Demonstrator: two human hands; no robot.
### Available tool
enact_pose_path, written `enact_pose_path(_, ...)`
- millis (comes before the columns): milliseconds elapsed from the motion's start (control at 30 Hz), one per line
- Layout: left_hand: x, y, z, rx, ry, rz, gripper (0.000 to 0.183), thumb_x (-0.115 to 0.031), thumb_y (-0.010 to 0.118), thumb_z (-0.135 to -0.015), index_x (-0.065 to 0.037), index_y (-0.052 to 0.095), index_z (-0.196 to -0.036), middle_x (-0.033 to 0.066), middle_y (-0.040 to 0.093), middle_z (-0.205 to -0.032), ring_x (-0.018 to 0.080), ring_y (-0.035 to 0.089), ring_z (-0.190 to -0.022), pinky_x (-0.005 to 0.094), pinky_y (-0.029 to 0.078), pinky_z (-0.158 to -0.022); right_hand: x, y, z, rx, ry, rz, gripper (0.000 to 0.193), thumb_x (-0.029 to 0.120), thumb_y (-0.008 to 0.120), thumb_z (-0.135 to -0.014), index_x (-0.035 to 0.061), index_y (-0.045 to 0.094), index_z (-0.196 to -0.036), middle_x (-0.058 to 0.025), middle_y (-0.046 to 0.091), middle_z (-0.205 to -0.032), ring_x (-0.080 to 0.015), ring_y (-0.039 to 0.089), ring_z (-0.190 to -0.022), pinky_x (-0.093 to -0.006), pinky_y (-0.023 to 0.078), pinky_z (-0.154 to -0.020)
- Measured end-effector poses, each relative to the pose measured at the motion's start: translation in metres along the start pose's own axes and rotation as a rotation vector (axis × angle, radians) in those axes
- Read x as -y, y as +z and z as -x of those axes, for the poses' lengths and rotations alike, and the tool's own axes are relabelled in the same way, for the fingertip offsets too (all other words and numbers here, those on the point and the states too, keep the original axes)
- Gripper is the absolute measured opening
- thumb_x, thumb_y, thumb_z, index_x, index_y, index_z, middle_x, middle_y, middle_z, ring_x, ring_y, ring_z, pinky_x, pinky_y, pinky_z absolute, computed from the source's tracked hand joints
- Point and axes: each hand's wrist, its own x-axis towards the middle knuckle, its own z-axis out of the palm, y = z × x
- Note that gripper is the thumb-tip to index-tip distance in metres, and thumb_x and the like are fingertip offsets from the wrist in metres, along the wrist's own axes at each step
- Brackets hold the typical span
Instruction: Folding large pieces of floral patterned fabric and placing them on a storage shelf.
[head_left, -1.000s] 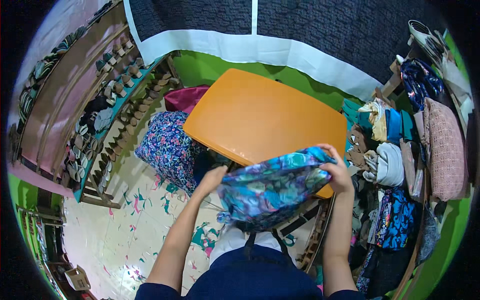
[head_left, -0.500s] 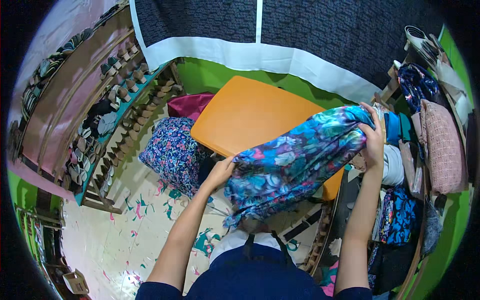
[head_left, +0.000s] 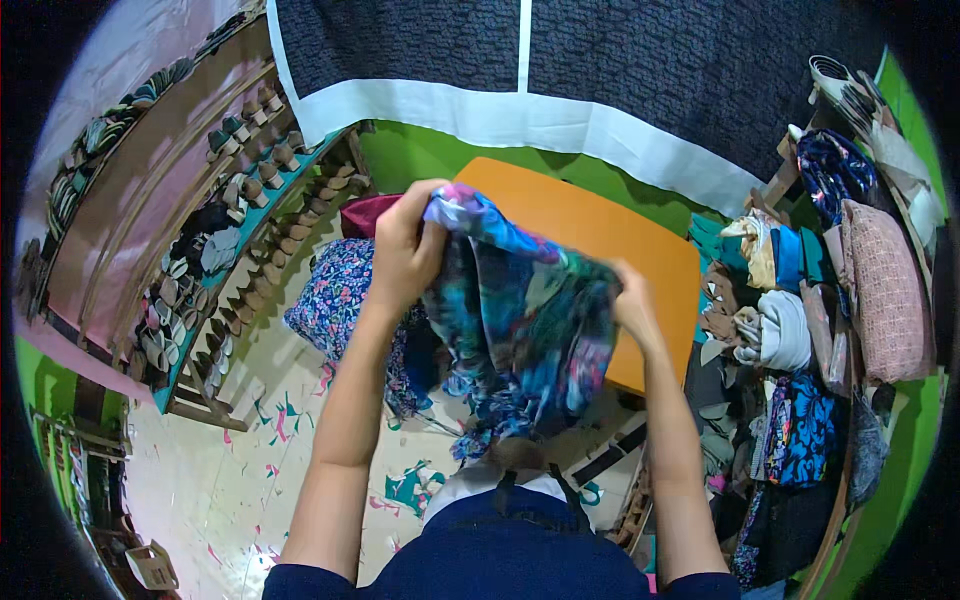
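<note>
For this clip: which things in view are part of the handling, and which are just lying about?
In use:
- multicoloured floral cloth, hanging between both hands
- left hand, gripping its upper corner
- right hand, blurred, at its right edge

Apparently just around:
- orange tabletop, behind the cloth
- floral bundle
- teal scraps on the floor
- pink textured bundle

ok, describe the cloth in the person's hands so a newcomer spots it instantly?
Find the flat orange tabletop with rounded corners, mid-picture. Overlapping its near-left side in view, the bare left hand and bare right hand hold up a draped teal-blue multicoloured cloth. Its large, blurry blotches set it apart from the bulky navy bundle with small flowers at left.
</note>
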Motion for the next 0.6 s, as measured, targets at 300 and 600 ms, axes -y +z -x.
enact_pose_path(300,0.114,0.018,0.103,0.693,-0.083,-0.731,0.032,-0.01,0.06,-0.061,-0.01,0.057,-0.094,0.0157,0.06,-0.078,0.033,0.059,-0.073,0.0424,0.048,-0.061,0.07,-0.07,-0.051,-0.433,-0.239,0.209,0.026,-0.003,0.045,-0.072,0.0003,0.051,-0.097,-0.0137,0.058,-0.081,-0.0241,0.055,-0.078,-0.0304,0.042,-0.07)
enact_pose_path(600,0.163,0.0,0.156,0.454,-0.497,-0.833,0.021,-0.017,0.052,-0.07,-0.015,0.063,-0.088,0.0169,0.06,-0.069,0.0331,0.06,-0.066,0.0425,0.048,-0.058,0.073,-0.151,-0.055,-0.813,-0.312,0.296,0.023,0.003,0.048,-0.076,0.0018,0.053,-0.099,-0.0098,0.058,-0.086,-0.02,0.055,-0.083,-0.0285,0.041,-0.077)
